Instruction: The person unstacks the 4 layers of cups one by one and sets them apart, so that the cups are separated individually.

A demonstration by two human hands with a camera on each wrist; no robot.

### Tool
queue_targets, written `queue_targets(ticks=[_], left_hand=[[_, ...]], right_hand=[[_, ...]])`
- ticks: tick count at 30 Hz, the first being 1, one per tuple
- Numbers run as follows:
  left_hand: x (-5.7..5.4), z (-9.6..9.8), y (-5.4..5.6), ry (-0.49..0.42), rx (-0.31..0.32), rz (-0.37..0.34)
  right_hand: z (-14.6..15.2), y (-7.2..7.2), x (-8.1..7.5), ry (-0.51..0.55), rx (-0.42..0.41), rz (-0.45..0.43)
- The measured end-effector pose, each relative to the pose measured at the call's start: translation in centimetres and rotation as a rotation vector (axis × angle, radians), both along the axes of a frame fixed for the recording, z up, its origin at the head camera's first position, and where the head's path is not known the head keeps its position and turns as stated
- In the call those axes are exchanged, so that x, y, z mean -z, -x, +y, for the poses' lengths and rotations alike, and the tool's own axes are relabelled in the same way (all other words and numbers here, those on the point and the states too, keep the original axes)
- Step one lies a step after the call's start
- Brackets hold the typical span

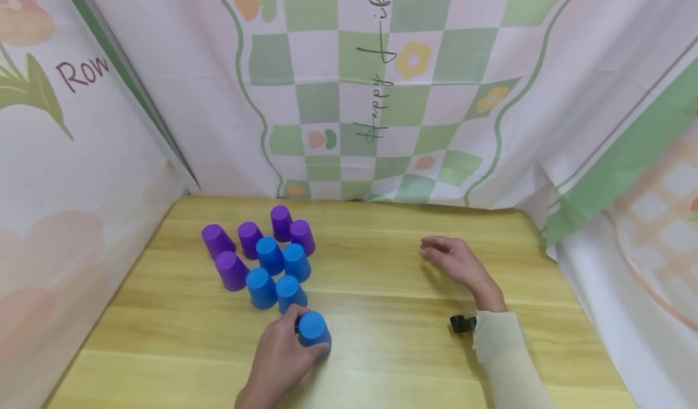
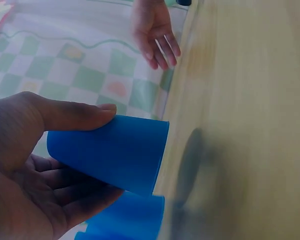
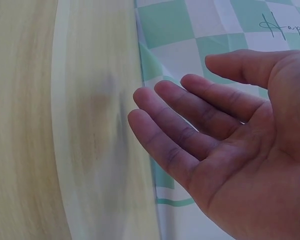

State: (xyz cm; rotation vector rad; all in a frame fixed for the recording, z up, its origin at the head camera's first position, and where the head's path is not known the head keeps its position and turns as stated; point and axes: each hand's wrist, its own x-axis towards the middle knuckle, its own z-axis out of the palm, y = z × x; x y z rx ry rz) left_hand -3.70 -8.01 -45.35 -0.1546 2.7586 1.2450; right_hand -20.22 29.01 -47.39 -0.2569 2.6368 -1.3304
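Observation:
My left hand grips a blue cup, thumb on one side and fingers on the other. The cup is upside down, its closed base facing up in the head view. In the left wrist view the cup hangs just off the wooden table, its shadow falling beside the rim. Right behind it stands another upside-down blue cup. Over the right side of the table hovers my right hand, empty, its fingers relaxed and slightly bent; the right wrist view shows the bare palm.
More upturned blue cups and several purple cups stand grouped on the left of the wooden table. A checkered curtain hangs along the back edge. A small black device sits at the right wrist.

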Motion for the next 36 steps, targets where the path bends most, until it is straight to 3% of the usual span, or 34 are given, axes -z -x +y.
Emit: queue_targets(ticks=[10, 18, 25, 36], left_hand=[[0.4, -2.4, -1.1, -0.041, -0.077, -0.035], [0.7, -4.5, -1.2, -0.047, -0.168, -0.041], [0.8, -5.2, -1.0, -0.047, -0.222, -0.022], [1.8, -5.4, -0.6, -0.04, -0.24, 0.0]], right_hand=[[-0.1, 0.1, 0.0, 0.02, -0.005, -0.024], [-0.2, 0.0, -0.1, 0.025, -0.005, -0.004], [-0.1, -0.1, -0.2, 0.026, -0.009, -0.017], [0.1, -0.2, -0.3, 0.022, -0.021, -0.01]])
